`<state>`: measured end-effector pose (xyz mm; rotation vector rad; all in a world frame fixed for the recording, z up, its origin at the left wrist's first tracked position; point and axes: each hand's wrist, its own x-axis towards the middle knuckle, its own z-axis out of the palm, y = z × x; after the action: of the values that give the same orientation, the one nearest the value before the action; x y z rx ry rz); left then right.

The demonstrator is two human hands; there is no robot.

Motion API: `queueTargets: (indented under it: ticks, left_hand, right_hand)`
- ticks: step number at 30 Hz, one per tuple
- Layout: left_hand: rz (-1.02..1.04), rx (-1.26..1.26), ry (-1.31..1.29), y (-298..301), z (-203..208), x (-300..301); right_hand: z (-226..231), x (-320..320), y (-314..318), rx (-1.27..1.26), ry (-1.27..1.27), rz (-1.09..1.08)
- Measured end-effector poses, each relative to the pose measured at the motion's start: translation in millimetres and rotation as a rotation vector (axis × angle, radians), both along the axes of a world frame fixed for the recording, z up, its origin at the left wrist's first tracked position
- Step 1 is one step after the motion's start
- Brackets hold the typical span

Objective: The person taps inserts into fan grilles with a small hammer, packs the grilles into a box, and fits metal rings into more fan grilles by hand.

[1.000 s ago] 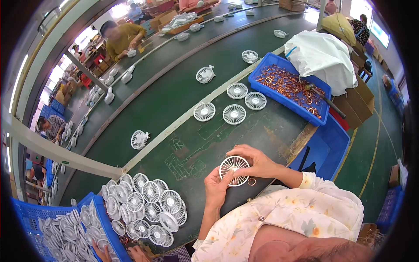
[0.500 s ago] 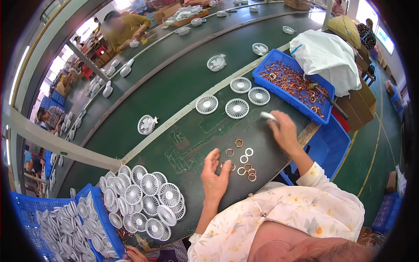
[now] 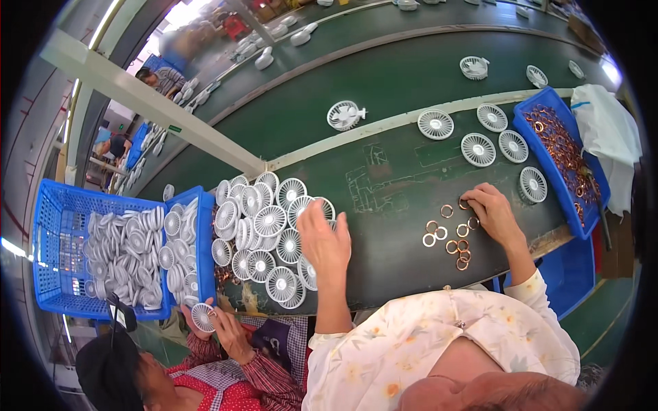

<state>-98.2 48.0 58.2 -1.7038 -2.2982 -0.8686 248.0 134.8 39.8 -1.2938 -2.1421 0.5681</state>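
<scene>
My left hand [image 3: 325, 240] is over the right edge of a heap of white round fan grilles [image 3: 269, 220], its fingers stretched out and partly covering a few grilles. My right hand [image 3: 492, 214] is lowered to the dark tabletop, with thumb and fingers closed at a copper-coloured ring [image 3: 464, 204]. Several more metal rings [image 3: 452, 247] lie loose beside and below that hand. Beyond it, a single grille [image 3: 532, 185] lies flat near the blue tray, and a group of grilles [image 3: 478, 149] rests farther back.
A blue tray [image 3: 595, 164] full of copper rings stands at the right beside a white sack [image 3: 606, 137]. At left is a blue crate [image 3: 58, 205] of grilles. A co-worker's hands [image 3: 233, 335] hold a grille nearby. A green belt [image 3: 288, 123] carries fan parts.
The view has swung left. My right hand has let go of a grille near the tray and come to the rings. My left hand has moved from the rings to the grille heap.
</scene>
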Motion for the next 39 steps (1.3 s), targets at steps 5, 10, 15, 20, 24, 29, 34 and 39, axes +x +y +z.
queueTargets:
  ticks: [5,10,15,20,24,29,34,39]
  left_hand:
    - [0.276,-0.244,-0.019,10,-7,-47]
    - [0.288,-0.429,0.025,22,-32,-87]
    - [0.255,-0.213,-0.08,22,-2,-61]
    - [0.036,-0.095,-0.214,22,12,-51]
    - [-0.161,0.074,-0.817,26,18,-9]
    - [-0.355,-0.155,-1.38,25,-8,56]
    - [-0.405,-0.142,-1.871,21,-33,98]
    - [-0.404,-0.151,-1.902,20,-37,99]
  right_hand:
    - [3,-6,2,-0.04,0.073,0.025]
    - [-3,-8,0,-0.024,0.136,0.065]
    - [-3,1,-6,-0.11,0.08,0.082]
    - [-8,2,-1,-0.119,0.074,0.053]
    - [0,-4,-8,-0.548,0.597,-0.01]
    - [17,-28,-26,-0.637,1.024,0.083]
    - [20,-40,-39,-0.727,0.996,0.135]
    - [17,-44,-43,-0.774,0.968,0.088]
